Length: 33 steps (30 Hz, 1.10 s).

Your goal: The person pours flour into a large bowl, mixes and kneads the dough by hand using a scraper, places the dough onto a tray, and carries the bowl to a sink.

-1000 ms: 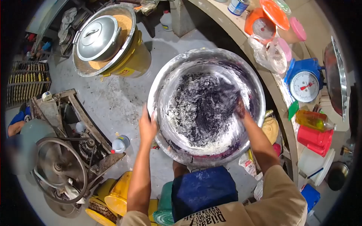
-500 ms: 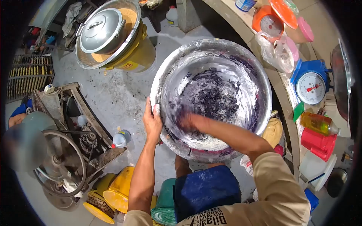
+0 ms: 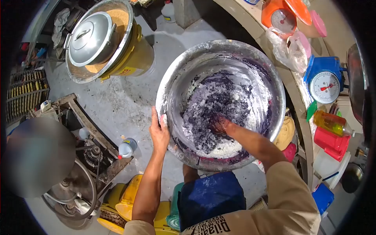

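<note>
Big metal basin (image 3: pixel 176 80) is sitting right in front of me, above the floor (image 3: pixel 117 74); what is bearing it, I can't tell. It's probably weighing a lot with that load, stiff-walled, and its smeared rim is likely feeling slippery. The broad rim is offering the best hold, one side or two opposite sides for lifting. Dark purple mix with white powder (image 3: pixel 203 102) is lying in the bottom, looking soft, crumbly, maybe sticky, so it's calling for a scooping palm rather than a pinch.

My left hand (image 3: pixel 159 135) is gripping the basin's left rim, thumb on the near side, fingers along the outside. My right hand (image 3: pixel 220 124) is pushing into the mix; its fingers are hiding there, so I can't tell whether that grip is open or closed.

Curved table (image 3: pixel 254 29) is running close by on the right, likely limiting swing that way. Belt-and-wheel machine (image 3: pixel 92 188) is standing lower left, a blurred patch covering part of it. Yellow bucket (image 3: pixel 140 55) is standing upper left, bearing a wide pan and a lidded pot (image 3: pixel 90 39). Blue scale (image 3: pixel 324 87) is resting on the table, bottle of amber liquid (image 3: pixel 329 122) lying near it. Plastic jug (image 3: pixel 127 148) is sitting left of my forearm.
</note>
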{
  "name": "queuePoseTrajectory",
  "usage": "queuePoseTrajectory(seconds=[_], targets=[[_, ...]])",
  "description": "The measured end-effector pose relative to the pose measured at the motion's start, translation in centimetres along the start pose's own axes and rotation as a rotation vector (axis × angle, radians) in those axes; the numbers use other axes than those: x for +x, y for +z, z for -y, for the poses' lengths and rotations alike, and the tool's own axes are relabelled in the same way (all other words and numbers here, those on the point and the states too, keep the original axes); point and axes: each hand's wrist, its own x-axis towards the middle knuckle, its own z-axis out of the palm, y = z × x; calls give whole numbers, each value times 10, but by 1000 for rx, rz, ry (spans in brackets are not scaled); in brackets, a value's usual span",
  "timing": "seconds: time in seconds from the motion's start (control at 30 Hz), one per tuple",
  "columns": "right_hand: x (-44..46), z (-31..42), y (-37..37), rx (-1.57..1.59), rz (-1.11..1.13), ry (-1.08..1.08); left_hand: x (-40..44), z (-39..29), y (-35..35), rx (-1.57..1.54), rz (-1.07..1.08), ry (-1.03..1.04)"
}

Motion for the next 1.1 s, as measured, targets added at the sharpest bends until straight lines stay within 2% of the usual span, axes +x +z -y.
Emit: queuePoseTrajectory(seconds=[0.07,0.17,0.23,0.3,0.37,0.47,0.53,0.6,0.67,0.73,0.8,0.87,0.97,1.1], targets=[[27,20,-9,-124,-66,121,3,-8,-1,21,9,-10],[72,32,-26,-123,-205,362,33,2,10,123,-1,155],[93,40,-35,-74,-342,536,81,-30,18,35,193,32],[105,46,-53,4,-474,644,119,-81,28,399,333,87],[102,51,-87,180,-496,568,152,-86,37,448,348,306],[42,59,-130,670,-360,270,136,-61,13,253,229,447],[-20,61,-152,865,-331,155,77,-37,-8,295,125,422],[-68,49,-177,932,-396,91,14,-38,-32,238,195,23],[-87,22,-198,946,-487,62,-39,-14,-33,60,36,72],[-72,-14,-218,926,-575,43,-59,-4,-28,27,-60,-12],[-23,-46,-235,884,-619,-1,-52,3,-20,-80,-97,-137],[42,-53,-235,871,-603,-50,-45,12,-14,-121,-90,-143],[130,-9,-203,797,-457,-144,-29,18,-6,-127,-78,-129],[128,79,-151,521,-172,-310,-22,8,-2,-97,-81,-168]])
